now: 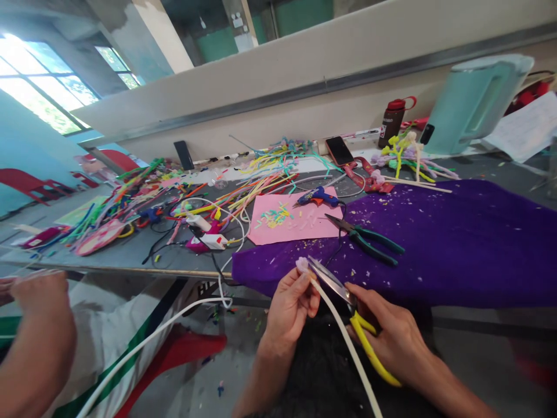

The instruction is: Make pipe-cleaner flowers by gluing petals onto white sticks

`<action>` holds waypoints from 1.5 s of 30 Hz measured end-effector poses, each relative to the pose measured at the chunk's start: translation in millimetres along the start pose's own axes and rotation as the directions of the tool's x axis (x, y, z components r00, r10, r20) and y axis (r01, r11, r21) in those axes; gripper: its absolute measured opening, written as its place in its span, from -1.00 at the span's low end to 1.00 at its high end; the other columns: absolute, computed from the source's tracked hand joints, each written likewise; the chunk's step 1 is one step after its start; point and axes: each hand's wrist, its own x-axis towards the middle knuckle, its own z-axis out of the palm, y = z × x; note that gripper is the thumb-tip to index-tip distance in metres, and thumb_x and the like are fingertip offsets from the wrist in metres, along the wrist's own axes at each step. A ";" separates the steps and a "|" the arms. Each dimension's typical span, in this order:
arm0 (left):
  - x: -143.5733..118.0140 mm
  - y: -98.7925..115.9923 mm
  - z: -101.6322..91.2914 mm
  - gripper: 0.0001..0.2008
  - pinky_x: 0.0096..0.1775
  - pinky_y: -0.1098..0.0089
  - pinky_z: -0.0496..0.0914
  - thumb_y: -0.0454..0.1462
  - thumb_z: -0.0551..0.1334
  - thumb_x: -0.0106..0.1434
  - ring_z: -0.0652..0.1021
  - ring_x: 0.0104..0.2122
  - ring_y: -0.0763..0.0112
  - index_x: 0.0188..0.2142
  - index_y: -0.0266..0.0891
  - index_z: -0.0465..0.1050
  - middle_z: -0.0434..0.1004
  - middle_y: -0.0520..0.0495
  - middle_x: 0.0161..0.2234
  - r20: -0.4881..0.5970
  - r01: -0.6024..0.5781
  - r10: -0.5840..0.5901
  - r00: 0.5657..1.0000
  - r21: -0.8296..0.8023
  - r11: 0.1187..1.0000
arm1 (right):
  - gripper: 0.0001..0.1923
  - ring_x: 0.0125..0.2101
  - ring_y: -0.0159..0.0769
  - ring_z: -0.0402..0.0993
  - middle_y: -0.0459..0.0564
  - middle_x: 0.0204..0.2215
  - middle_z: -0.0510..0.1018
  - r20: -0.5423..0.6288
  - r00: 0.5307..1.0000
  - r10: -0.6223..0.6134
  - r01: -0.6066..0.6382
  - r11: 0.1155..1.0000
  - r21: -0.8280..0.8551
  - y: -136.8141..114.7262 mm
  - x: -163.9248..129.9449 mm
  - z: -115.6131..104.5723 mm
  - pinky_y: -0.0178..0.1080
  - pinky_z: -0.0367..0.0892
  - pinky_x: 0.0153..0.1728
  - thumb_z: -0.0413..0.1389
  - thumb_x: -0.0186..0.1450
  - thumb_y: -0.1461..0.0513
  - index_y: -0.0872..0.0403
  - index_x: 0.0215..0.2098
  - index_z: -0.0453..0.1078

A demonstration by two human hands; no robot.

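Lower centre of frame: the left hand (289,305) is pinching a white stem (343,337) just under its pale fluffy tip (301,265), grip clenched on it. The right hand (394,337) is gripping the yellow-handled scissors (343,296), blades lying along the stem close to the tip. To cut well, probably worth keeping the pinch tight just beside the blades and left fingertips off the edge; the stem's long loose end is trailing down the frame and could tug.

Just above, a purple cloth (456,244) on the table (130,255) is carrying green pliers (369,241), with scraps scattered. A pink sheet (296,223) and a blue glue gun (317,197) are sitting mid-frame, its cord running toward the hands. At lower left, another person's hand (41,302) is working. Further up: piled coloured stems (256,186), a phone (339,151), a bottle (392,122), a pale jug (472,101).
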 end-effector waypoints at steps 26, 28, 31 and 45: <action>-2.5 0.6 -5.0 -0.87 -0.77 0.67 0.17 -0.26 0.23 0.12 0.33 -0.78 0.63 -0.45 -0.30 0.39 0.36 0.07 -0.69 0.083 0.012 -0.013 0.996 0.018 1.000 | -0.45 -0.32 -0.26 0.45 0.08 -0.27 0.46 -0.045 0.989 -0.143 0.137 0.983 -0.124 7.6 -0.5 2.8 -0.29 0.40 -0.39 0.05 0.22 0.24 0.09 0.16 0.08; -2.4 0.7 -5.2 -0.86 -0.77 0.67 0.17 -0.24 0.24 0.12 0.33 -0.78 0.63 -0.46 -0.30 0.39 0.36 0.06 -0.69 0.085 0.010 -0.012 0.996 0.025 1.000 | -0.45 -0.32 -0.25 0.46 0.07 -0.27 0.46 -0.046 0.988 -0.145 0.139 0.983 -0.121 8.9 -0.8 3.6 -0.28 0.41 -0.39 0.05 0.22 0.24 0.09 0.17 0.07; -2.2 0.3 -5.7 -0.86 -0.77 0.66 0.17 -0.24 0.24 0.12 0.32 -0.78 0.64 -0.45 -0.30 0.38 0.35 0.07 -0.69 0.091 0.003 -0.006 0.996 0.037 0.999 | -0.43 -0.32 -0.26 0.46 0.06 -0.26 0.47 -0.037 0.989 -0.140 0.135 0.984 -0.114 10.6 -0.9 4.0 -0.27 0.40 -0.38 0.05 0.22 0.25 0.07 0.18 0.05; -1.9 1.4 -6.5 -0.83 -0.75 0.65 0.14 -0.25 0.18 0.17 0.33 -0.75 0.64 -0.48 -0.32 0.35 0.32 0.06 -0.63 0.168 -0.018 0.013 0.986 0.029 0.999 | -0.43 -0.49 -0.37 0.38 -0.09 -0.43 0.41 -0.009 1.000 0.008 -0.008 0.999 0.032 10.5 1.9 -7.5 -0.32 0.35 -0.45 0.12 0.19 0.15 0.00 0.14 0.10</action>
